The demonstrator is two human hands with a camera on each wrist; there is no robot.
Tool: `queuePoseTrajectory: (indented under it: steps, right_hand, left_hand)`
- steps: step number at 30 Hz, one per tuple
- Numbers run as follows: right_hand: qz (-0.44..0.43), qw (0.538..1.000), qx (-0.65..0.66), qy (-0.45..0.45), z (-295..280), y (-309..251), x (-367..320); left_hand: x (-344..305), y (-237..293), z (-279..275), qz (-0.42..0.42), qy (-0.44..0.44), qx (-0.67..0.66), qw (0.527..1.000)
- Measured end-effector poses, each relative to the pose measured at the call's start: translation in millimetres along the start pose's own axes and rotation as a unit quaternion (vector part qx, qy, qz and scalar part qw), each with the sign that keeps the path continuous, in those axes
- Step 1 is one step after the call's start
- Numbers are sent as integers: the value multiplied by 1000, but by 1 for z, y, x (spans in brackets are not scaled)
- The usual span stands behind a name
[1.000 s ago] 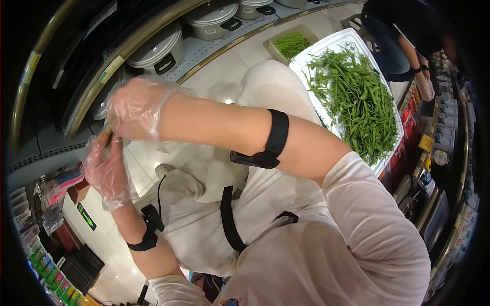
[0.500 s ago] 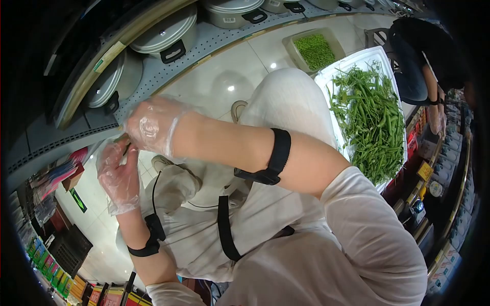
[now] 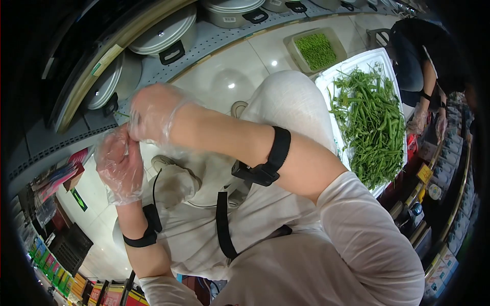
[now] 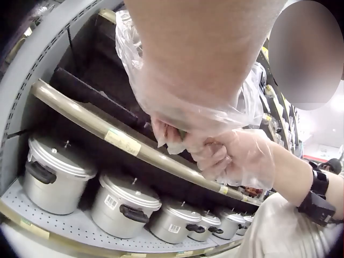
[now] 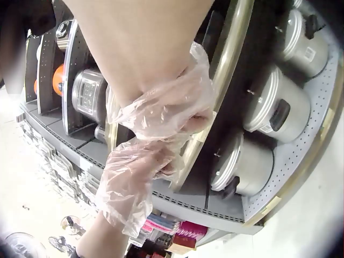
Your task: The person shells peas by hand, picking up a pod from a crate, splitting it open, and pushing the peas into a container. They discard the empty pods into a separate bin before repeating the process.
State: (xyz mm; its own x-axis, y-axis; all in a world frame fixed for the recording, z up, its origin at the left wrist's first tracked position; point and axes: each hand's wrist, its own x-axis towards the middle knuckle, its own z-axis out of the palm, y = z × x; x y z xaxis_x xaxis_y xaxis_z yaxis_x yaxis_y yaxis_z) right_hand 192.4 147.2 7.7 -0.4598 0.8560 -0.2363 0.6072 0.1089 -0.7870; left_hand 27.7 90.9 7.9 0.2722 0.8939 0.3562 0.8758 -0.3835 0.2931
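Observation:
Both hands wear thin clear plastic gloves and meet at the left of the head view. My left hand (image 3: 120, 166) has its thumb and fingertips up against the right hand, pinching a green pea pod. The right hand (image 3: 153, 112) is bent over from above with curled fingers on the same pod. Only a thin green tip of the pea pod (image 3: 121, 113) sticks out past the right fingers; the gloves hide most of it. In the left wrist view a small green bit of the pea pod (image 4: 183, 133) shows between the fingers.
A white foam box (image 3: 319, 84) of green pea pods with stems stands right of my knee. Behind it a plastic tub (image 3: 296, 57) holds shelled peas. Shelves with pressure cookers (image 3: 166, 30) run along the front. Another gloved person (image 3: 434, 56) sits at the right.
The view has swung, so box and shelves sit further right and lower. The hands stay together; the left hand has turned slightly, and a green tip now shows beyond the right fingers.

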Motion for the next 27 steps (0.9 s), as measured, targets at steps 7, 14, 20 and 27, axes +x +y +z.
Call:
queuePoseTrajectory:
  steps: [7,14,20,27]
  right_hand:
    - [-58,993,99,26,14,11,6]
    - [-56,957,280,-56,20,7,-9]
    - [1,807,570,-156,23,-12,-26]
    - [-25,792,590,-157,15,-22,-39]
  left_hand:
    - [-13,0,-9,64,48,24,997]
    - [-29,5,-22,81,100,29,991]
    - [-35,7,-24,-78,177,-159,968]
    - [-37,2,-29,-158,151,-343,914]
